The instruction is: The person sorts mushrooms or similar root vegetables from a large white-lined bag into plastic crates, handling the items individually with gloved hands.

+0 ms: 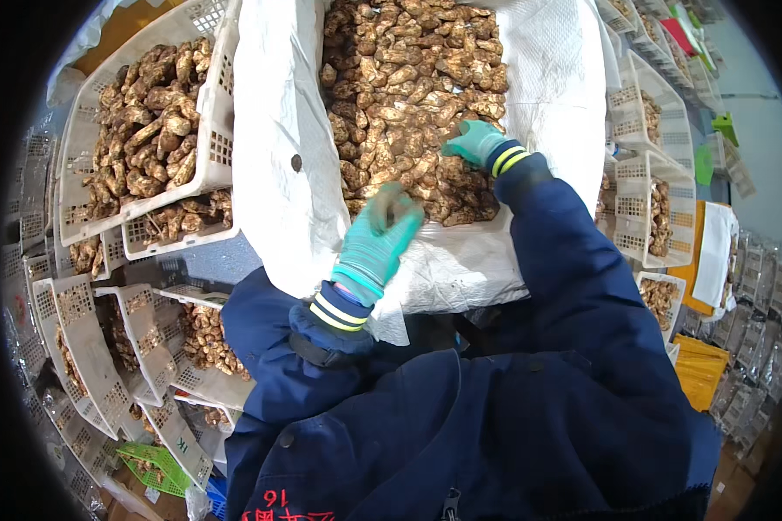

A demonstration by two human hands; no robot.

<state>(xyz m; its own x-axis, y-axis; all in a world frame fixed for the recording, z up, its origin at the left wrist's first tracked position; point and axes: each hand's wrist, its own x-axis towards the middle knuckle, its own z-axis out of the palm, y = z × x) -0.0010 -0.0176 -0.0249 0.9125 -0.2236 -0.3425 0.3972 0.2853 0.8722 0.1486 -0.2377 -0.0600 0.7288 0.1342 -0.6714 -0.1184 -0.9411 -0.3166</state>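
Observation:
Directly before me, brown-and-cream mushrooms (417,84), which look like matsutake, lie packed side by side on a white woven liner (550,84). My left hand (378,244), in a teal knit glove, is over the front left part of this layer. Motion blurs its fingers; whether the brown shape between them is a held mushroom or one lying below is unclear. At the right side of the layer, my right hand (476,143), gloved alike, has its fingers bent down at the mushrooms. Its fingertips are partly hidden, so a hold cannot be made out.
A white perforated plastic crate (218,124) heaped with mushrooms stands close on the left, above another crate (169,244). A small dark piece (296,163) rests on the liner's left flap. More crates (651,124) line the right. A green basket (153,465) sits low on the left.

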